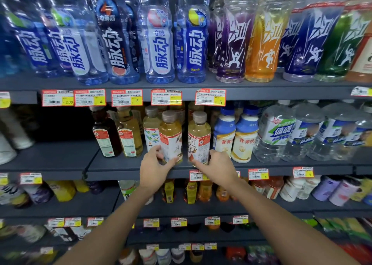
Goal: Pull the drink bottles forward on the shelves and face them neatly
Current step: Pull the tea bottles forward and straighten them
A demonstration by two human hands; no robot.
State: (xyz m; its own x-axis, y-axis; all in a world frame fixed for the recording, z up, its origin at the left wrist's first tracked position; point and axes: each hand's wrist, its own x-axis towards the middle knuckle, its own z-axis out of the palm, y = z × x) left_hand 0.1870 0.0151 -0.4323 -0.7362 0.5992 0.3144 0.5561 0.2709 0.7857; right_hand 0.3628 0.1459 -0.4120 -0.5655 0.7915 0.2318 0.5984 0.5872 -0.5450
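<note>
Two amber tea bottles with brown caps stand at the front edge of the second shelf point(120, 169). My left hand point(156, 163) grips the base of the left tea bottle point(170, 133), fingers and thumb curled round it. My right hand point(216, 163) holds the base of the right tea bottle point(199, 136) the same way. A third pale tea bottle point(151, 128) stands just behind on the left, and more of the kind sit deeper on the shelf.
Two darker bottles point(116, 136) stand to the left, two white-and-blue milk drink bottles point(233, 134) to the right, then large clear water bottles point(275, 132). Tall sports drink bottles point(161, 33) fill the top shelf. The second shelf's far left part lies dark. Lower shelves hold small bottles.
</note>
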